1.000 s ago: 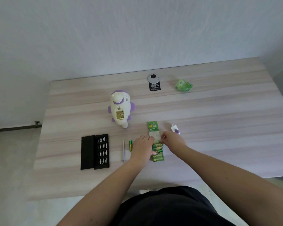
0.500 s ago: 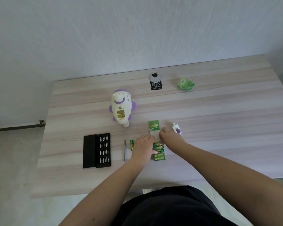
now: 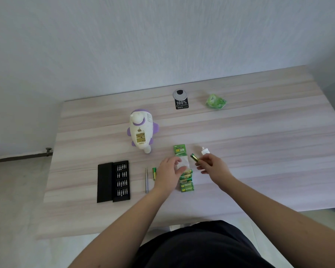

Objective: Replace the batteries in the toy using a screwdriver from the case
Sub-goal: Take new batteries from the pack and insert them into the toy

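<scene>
On the pale wood-grain tabletop (image 3: 259,142), near its front edge, the left hand (image 3: 169,171) lies with fingers spread and fairly straight over the battery pack (image 3: 184,167), pressing down its clear torn part; it curls round nothing. Just to the right, the right hand (image 3: 213,166) pinches a single green-and-gold battery (image 3: 194,157) between thumb and fingertips, holding it tilted and lifted clear of the pack. Four batteries still sit in the lower end of the pack, nearest the person. The white and purple toy (image 3: 141,130) lies on its back farther in and to the left, its battery compartment open and facing up. A small white cover piece (image 3: 205,151) rests just beyond the right hand. Left of the left hand, a loose battery (image 3: 154,173) lies beside a slim silver screwdriver (image 3: 146,179), both pointing away from the person. Farther left, the black case (image 3: 113,181) lies open, rows of bits showing in its right half. At the far side sit a round grey cable port with a black "100%" label (image 3: 181,102) and a crumpled green wrapper (image 3: 215,101).
</scene>
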`<state>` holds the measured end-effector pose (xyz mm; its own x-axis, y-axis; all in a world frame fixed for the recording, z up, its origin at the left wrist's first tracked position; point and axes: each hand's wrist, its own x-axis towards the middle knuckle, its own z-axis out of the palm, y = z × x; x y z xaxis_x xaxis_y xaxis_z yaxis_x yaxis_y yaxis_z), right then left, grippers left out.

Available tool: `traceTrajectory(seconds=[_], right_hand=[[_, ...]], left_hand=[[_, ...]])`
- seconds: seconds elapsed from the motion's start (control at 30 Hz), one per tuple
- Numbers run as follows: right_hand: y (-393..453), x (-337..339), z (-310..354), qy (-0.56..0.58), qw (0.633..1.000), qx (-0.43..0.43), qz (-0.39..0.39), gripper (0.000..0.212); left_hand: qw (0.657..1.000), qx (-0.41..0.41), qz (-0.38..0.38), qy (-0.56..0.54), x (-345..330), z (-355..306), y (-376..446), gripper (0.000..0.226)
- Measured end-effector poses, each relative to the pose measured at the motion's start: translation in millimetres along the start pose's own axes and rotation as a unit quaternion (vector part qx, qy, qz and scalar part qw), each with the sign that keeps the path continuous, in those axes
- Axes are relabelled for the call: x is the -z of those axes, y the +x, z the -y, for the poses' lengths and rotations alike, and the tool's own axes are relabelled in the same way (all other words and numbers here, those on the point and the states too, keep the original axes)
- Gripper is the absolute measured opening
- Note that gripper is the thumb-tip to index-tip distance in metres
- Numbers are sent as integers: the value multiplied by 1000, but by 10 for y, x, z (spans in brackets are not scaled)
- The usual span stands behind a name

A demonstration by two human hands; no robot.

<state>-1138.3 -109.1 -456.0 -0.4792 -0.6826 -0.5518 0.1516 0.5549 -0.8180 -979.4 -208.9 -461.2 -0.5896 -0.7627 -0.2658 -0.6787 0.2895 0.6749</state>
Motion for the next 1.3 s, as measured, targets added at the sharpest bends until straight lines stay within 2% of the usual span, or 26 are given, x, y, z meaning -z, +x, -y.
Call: traceTrajectory(seconds=[0.1,0.27,0.37,0.43,0.53,0.7,0.83,0.93,1.1,1.2,1.3], right_hand=[[-87,-75,56,42,998,-1,38,3],[-117,-193,67,20,996,17,80,7],[-42,-171,21,-39,999,15,18,9],[26,-126,-50,-108,994,9,-28,13],[88,-99,-178,-225,974,14,-10,16],[122,-210,-232,-306,949,54,51,17],[166,-253,-243,-353,932,74,50,15],[175,-226,-248,-365,927,74,50,14],[145,-211,-248,-364,929,61,32,14],[71,-131,-224,-311,950,31,9,10],[-32,-13,-176,-208,977,41,-32,8]], left_hand=[[984,58,25,-168,26,-119,-16,27],[952,91,18,-293,54,-166,-38,8],[933,119,-9,-339,82,-154,-58,6],[928,142,-5,-343,98,-97,-73,16],[931,192,43,-307,71,23,-96,37],[891,250,126,-358,8,107,-210,24],[897,255,151,-329,-39,104,-204,25],[905,255,144,-309,-60,101,-170,26],[894,268,143,-330,-44,75,-176,16],[889,272,151,-335,-2,56,-166,17],[898,256,156,-322,80,25,-146,23]])
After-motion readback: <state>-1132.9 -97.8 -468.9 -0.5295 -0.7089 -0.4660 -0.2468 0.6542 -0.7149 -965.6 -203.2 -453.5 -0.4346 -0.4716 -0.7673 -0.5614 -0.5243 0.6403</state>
